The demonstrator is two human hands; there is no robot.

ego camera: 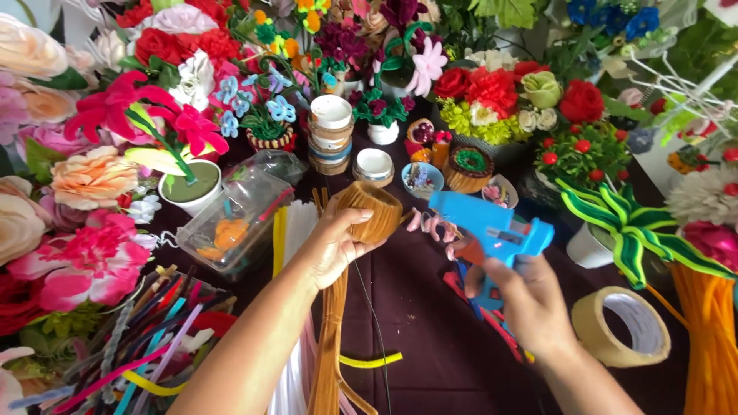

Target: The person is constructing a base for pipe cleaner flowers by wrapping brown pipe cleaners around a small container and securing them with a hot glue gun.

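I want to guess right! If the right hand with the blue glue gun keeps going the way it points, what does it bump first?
Probably the brown pot in the left hand. The glue gun in the right hand points left at it, though depth is unclear.

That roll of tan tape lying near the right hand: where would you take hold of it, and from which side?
The tape roll lies tilted on the dark table, its open core facing up. A grip is probably best from above, one finger inside the core and the thumb on the outer wall, at the near-left rim. That side is free; the orange stem bundle crowds its right side, and the right hand holds the blue glue gun.
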